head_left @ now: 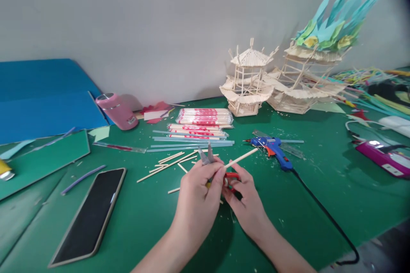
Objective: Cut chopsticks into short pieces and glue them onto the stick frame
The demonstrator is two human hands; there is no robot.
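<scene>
Wooden stick is pinched in right hand; pliers clamped in left hand. Cutting step judged underway; jaw alignment needed next.

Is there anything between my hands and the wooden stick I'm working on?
Nothing visible. The left hand and right hand are both at the wooden stick already, with red-handled pliers held between them. The glue gun lies beyond, apart from the stick.

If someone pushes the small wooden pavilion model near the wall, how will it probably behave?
The pavilion model is probably light, being built of thin sticks, so it may slide easily on the green table. Its slender posts and protruding roof tips look fragile and might snap.
</scene>
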